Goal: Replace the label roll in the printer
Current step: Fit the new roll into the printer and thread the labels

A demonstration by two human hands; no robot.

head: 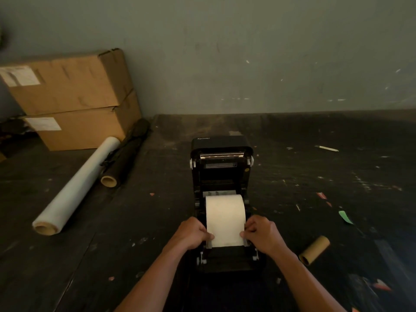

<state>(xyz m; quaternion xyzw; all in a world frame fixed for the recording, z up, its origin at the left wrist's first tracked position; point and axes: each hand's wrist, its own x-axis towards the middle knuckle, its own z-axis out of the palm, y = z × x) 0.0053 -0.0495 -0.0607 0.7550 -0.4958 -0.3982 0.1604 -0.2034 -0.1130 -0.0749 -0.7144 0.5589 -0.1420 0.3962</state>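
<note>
A black label printer stands on the dark table with its lid swung up and back. A white label roll sits in its open bay, and a strip of paper runs from it toward me. My left hand pinches the left edge of that strip near the front of the bay. My right hand pinches the right edge. An empty brown cardboard core lies on the table to the right of the printer.
Two stacked cardboard boxes stand at the back left against the wall. A long clear film roll and a dark roll lie in front of them. Paper scraps, one green, dot the table's right side.
</note>
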